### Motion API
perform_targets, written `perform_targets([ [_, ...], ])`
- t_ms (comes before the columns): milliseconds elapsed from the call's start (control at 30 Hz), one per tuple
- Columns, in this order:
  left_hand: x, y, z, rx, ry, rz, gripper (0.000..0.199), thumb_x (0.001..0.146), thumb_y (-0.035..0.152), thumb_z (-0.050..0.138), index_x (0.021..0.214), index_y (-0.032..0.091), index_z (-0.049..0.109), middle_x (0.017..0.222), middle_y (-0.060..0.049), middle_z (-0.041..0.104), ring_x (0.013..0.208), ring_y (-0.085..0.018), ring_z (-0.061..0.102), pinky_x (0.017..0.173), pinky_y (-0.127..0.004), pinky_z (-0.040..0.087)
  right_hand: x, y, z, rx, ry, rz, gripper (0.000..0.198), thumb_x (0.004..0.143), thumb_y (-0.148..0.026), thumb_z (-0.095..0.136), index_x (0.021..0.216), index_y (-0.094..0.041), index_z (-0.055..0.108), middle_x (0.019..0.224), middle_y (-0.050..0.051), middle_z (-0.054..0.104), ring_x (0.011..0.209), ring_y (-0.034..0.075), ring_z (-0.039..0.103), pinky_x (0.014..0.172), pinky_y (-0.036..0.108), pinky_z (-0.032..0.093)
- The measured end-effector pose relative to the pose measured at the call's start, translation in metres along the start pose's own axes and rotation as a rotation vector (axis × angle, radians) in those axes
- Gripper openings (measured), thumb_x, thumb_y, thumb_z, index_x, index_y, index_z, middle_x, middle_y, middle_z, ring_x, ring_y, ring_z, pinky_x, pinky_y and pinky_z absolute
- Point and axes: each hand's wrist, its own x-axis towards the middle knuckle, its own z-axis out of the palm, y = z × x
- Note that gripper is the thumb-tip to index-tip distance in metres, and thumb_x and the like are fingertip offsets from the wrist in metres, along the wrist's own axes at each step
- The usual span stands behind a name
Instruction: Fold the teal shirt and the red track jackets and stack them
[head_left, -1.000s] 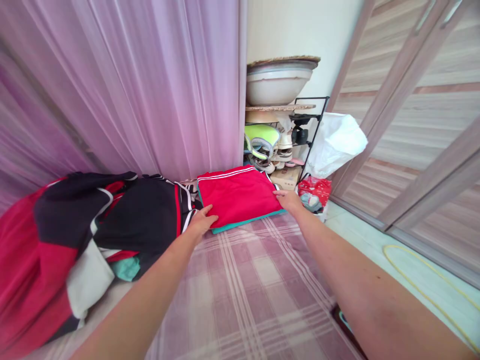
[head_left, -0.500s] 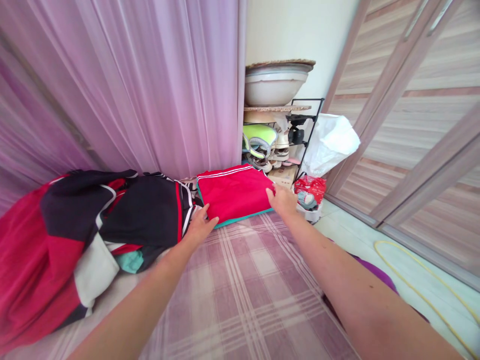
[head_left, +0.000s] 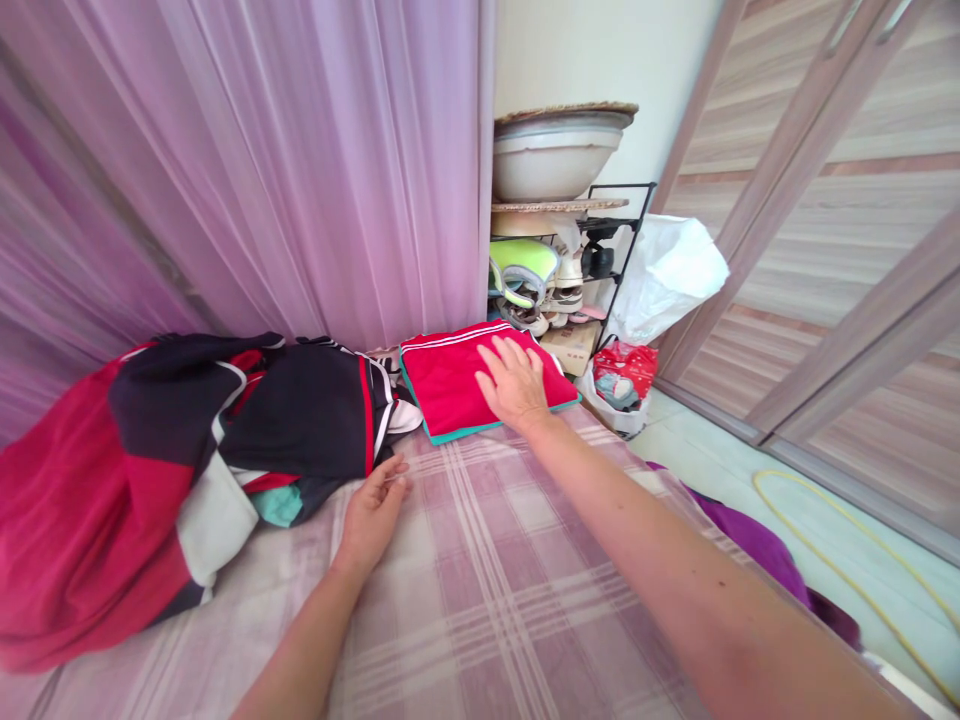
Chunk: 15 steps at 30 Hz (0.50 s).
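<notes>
A folded red garment (head_left: 442, 385) with white stripes and a teal underside lies flat at the far end of the checked bed cover (head_left: 480, 540). My right hand (head_left: 516, 385) rests palm down on its top, fingers spread. Lower and to the left, my left hand (head_left: 375, 510) hovers over or touches the cover, fingers loosely apart and holding nothing. Close beside it lies a black garment (head_left: 300, 415) with red and white trim. A heap of red, navy and white clothing (head_left: 82, 510) spreads out at the left.
A purple curtain (head_left: 337, 170) hangs along the back. Beyond the bed's end stands a black shoe rack (head_left: 630, 235) with shoes and a large basin (head_left: 559, 160) above. White and red bags sit beside it. A wooden wardrobe (head_left: 825, 260) lines the right; a yellow hose (head_left: 832, 560) lies on the floor.
My right hand has moved from the red garment's right edge onto its top. My left hand has left the garment's left corner and drawn back toward me.
</notes>
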Motion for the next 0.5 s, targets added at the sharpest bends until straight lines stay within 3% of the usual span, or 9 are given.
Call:
perform_targets([
  [67, -0.001, 0.003, 0.000, -0.063, 0.011, -0.024, 0.054, 0.075, 0.052, 0.066, 0.118, 0.020, 0.066, 0.109, -0.008, 0.073, 0.082, -0.017, 0.071, 0.079, -0.035, 0.059, -0.003, -0.012, 0.010, 0.014, -0.143, -0.019, 0.051, 0.100, -0.045, 0.036, 0.148, -0.030, 0.044, 0.160, 0.007, 0.031, 0.146, 0.030, 0.022, 0.115, 0.060, 0.013],
  [167, -0.002, 0.007, 0.001, -0.128, 0.019, -0.052, 0.055, 0.074, 0.054, 0.069, 0.116, 0.019, 0.067, 0.103, -0.007, 0.073, 0.078, -0.016, 0.070, 0.074, -0.033, 0.060, -0.001, -0.011, 0.027, 0.024, -0.455, 0.134, 0.054, 0.100, -0.053, 0.030, 0.149, -0.034, 0.041, 0.162, 0.007, 0.029, 0.147, 0.034, 0.019, 0.110, 0.071, 0.012],
  [233, -0.001, 0.009, 0.001, -0.157, 0.020, -0.074, 0.056, 0.072, 0.055, 0.070, 0.115, 0.019, 0.067, 0.101, -0.007, 0.073, 0.076, -0.015, 0.070, 0.072, -0.031, 0.060, 0.002, -0.007, 0.034, 0.021, -0.571, 0.187, 0.056, 0.099, -0.056, 0.028, 0.150, -0.035, 0.038, 0.162, 0.006, 0.027, 0.148, 0.035, 0.017, 0.109, 0.074, 0.013],
  [300, -0.001, 0.009, 0.002, -0.179, 0.020, -0.096, 0.056, 0.071, 0.056, 0.071, 0.113, 0.019, 0.068, 0.099, -0.006, 0.074, 0.075, -0.015, 0.070, 0.071, -0.030, 0.059, 0.002, -0.008, 0.036, 0.008, -0.564, 0.182, 0.055, 0.100, -0.054, 0.029, 0.150, -0.035, 0.038, 0.162, 0.007, 0.027, 0.148, 0.033, 0.018, 0.109, 0.072, 0.014],
  [367, 0.000, 0.008, 0.003, -0.186, 0.018, -0.108, 0.054, 0.071, 0.055, 0.071, 0.111, 0.019, 0.068, 0.097, -0.006, 0.073, 0.074, -0.015, 0.069, 0.071, -0.030, 0.059, -0.009, -0.015, 0.034, -0.007, -0.460, 0.176, 0.053, 0.101, -0.049, 0.030, 0.150, -0.031, 0.041, 0.160, 0.009, 0.031, 0.147, 0.031, 0.023, 0.112, 0.067, 0.016],
  [500, 0.004, 0.003, 0.005, -0.152, 0.008, -0.100, 0.039, 0.075, 0.048, 0.066, 0.103, 0.022, 0.070, 0.091, -0.003, 0.074, 0.072, -0.015, 0.069, 0.071, -0.029, 0.058, -0.065, -0.040, 0.025, 0.003, -0.277, 0.204, 0.050, 0.100, -0.037, 0.037, 0.147, -0.023, 0.046, 0.160, 0.014, 0.031, 0.145, 0.028, 0.029, 0.113, 0.051, 0.026],
])
